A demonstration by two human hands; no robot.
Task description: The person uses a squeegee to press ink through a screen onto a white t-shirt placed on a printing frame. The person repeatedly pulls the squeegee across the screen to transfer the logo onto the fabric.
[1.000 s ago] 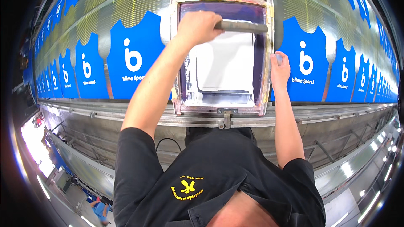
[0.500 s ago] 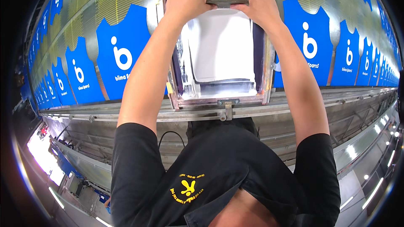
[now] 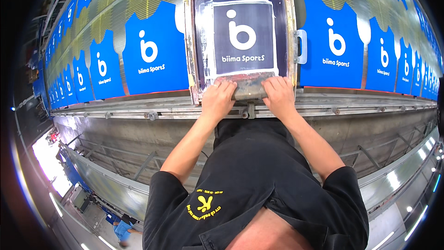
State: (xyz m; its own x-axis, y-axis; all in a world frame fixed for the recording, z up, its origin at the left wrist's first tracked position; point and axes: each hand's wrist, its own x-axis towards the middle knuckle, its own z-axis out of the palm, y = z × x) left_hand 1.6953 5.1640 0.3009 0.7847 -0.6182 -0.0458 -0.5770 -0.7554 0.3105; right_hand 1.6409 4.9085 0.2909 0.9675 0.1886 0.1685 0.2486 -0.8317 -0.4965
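A squeegee (image 3: 249, 85) lies crosswise at the near end of a screen-printing frame (image 3: 292, 28). My left hand (image 3: 219, 96) is closed round its left end, my right hand (image 3: 280, 95) round its right end. Beyond the squeegee, the frame's mesh shows a dark panel with a white logo and lettering, edged by smears of white ink (image 3: 208, 23). Purple borders surround that panel. The squeegee's blade edge is hidden against the mesh.
Blue sleeveless shirt panels with white logos lie in a row on the metal table, the nearest being the left panel (image 3: 150, 48) and right panel (image 3: 334, 41). A metal rail (image 3: 175, 113) runs along the near edge. A person (image 3: 123, 231) is at lower left.
Both hands have drawn the squeegee from the frame's far end to its near end. The white ink that covered the mesh is swept off, and the logo now shows.
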